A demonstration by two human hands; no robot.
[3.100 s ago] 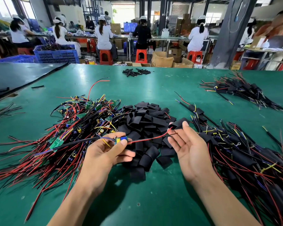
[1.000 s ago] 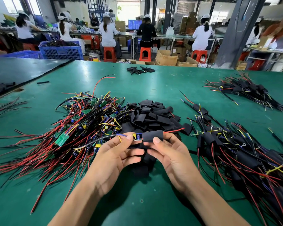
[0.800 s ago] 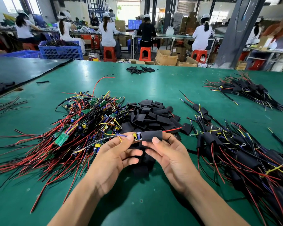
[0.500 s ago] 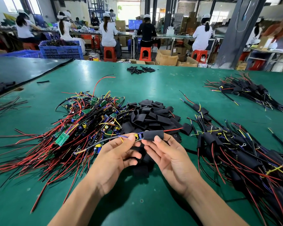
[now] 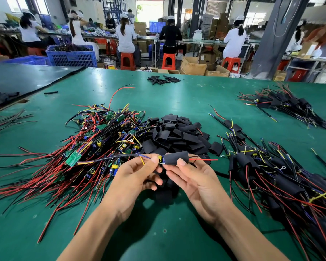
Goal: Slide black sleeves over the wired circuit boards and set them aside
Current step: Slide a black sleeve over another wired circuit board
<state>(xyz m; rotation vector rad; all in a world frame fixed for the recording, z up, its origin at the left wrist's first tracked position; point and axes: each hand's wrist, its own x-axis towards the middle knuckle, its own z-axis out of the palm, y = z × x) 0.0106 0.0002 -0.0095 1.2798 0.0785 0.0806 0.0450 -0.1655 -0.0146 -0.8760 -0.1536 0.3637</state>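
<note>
My left hand [image 5: 135, 176] pinches the left end of a wired circuit board [image 5: 160, 160], of which only a blue and yellow tip shows. My right hand [image 5: 194, 178] grips the black sleeve [image 5: 176, 157] that covers most of the board. A red wire [image 5: 203, 159] sticks out of the sleeve's right end. Behind my hands lies a heap of loose black sleeves [image 5: 174, 132]. To the left sprawls a tangle of bare wired boards [image 5: 94, 140]. On the right lies a pile of sleeved boards [image 5: 282, 172].
The green table [image 5: 177, 97] also carries a second bundle of sleeved boards [image 5: 282, 104] at the far right and a small cluster of black tubes [image 5: 163, 79] at the back. A black-topped table [image 5: 26, 76] adjoins on the left. Several seated workers are beyond the far edge.
The sleeve has slid left over the board, so less of the board shows. The red wire now pokes further out of the sleeve's right end. Both hands stayed in place.
</note>
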